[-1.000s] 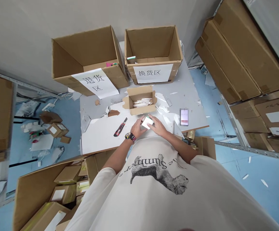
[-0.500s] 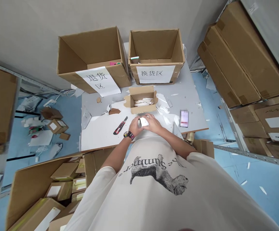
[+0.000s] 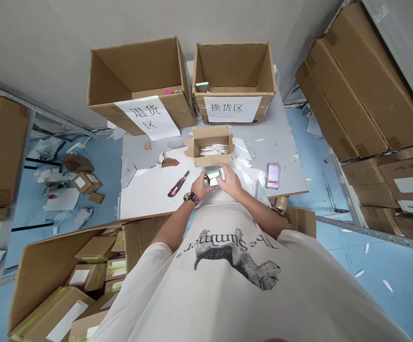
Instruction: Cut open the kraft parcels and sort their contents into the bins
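Close to my body, at the table's front, a small white and green box (image 3: 214, 178) is held between my two hands. My left hand (image 3: 201, 186) grips its left side, a dark watch on the wrist. The fingers of my right hand (image 3: 230, 181) are on its right side and top edge. Just beyond the hands stands an open brown carton (image 3: 211, 161) with white paper pieces inside. A red and black box cutter (image 3: 178, 184) lies left of my left hand. A phone (image 3: 273, 175) rests on the table at the right.
Two large open cartons with paper signs, the left one (image 3: 110, 111) and the right one (image 3: 199, 107), stand at the table's back. Torn paper (image 3: 241, 154) is scattered on the table (image 3: 149, 199). A big carton of parcels (image 3: 49, 247) stands front left; shelves with boxes flank both sides.
The small box is turned in my hands, and its green edge now shows. My right hand has shifted its fingers on the box. The whole view has moved slightly.
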A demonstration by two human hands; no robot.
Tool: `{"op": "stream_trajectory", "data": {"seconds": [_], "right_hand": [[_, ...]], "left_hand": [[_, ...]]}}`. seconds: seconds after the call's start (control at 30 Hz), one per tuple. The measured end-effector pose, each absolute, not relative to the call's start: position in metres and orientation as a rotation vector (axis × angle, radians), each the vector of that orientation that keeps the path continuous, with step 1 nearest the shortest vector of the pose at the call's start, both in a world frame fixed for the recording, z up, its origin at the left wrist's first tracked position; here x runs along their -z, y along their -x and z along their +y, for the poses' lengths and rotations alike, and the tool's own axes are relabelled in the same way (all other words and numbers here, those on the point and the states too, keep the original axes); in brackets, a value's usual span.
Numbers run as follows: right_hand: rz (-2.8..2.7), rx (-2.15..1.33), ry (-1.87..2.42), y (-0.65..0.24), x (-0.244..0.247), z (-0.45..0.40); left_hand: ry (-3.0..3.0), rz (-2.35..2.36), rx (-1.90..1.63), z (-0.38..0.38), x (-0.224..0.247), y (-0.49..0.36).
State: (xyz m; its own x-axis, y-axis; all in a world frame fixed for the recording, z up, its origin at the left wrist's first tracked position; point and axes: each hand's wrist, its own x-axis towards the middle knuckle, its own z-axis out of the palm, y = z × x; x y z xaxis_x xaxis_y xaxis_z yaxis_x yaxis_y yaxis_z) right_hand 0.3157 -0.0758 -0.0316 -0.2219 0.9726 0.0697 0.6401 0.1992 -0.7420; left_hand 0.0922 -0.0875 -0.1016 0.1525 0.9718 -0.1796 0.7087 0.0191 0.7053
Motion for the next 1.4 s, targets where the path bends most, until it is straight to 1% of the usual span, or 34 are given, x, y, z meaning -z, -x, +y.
{"op": "stream_trajectory", "data": {"seconds": [0.13,0.27,0.4,0.53,0.67,0.8,1.0,1.17,1.4], "right_hand": [[-1.838,-0.652,1.589,-0.346,0.038,-0.079],[-2.056,-0.576,1.570,-0.356,0.037,-0.084],[-2.257,-0.644,1.459,-0.343,0.035,-0.087],[-2.223,-0.747,1.494,-0.333,0.032,-0.088],[-2.238,-0.844,1.443,-0.335,0.026,-0.086],[-2.265,-0.862,1.481,-0.337,0.024,-0.085],[-2.152,-0.848,1.531,-0.334,0.029,-0.087],[-2.017,-0.918,1.508,-0.331,0.039,-0.085],[-1.848,-1.032,1.521,-0.331,0.050,-0.084]], "left_hand": [[-1.734,1.633,-0.456,-0.087,0.108,-0.091],[-1.728,1.653,-0.420,-0.085,0.111,-0.089],[-1.757,1.653,-0.372,-0.083,0.109,-0.089],[-1.777,1.644,-0.337,-0.084,0.106,-0.089],[-1.768,1.643,-0.366,-0.084,0.106,-0.089],[-1.792,1.560,-0.422,-0.084,0.105,-0.089],[-1.802,1.405,-0.700,-0.100,0.084,-0.083],[-1.954,1.316,-0.654,-0.104,0.066,-0.079],[-2.012,1.315,-0.623,-0.103,0.066,-0.080]]}}
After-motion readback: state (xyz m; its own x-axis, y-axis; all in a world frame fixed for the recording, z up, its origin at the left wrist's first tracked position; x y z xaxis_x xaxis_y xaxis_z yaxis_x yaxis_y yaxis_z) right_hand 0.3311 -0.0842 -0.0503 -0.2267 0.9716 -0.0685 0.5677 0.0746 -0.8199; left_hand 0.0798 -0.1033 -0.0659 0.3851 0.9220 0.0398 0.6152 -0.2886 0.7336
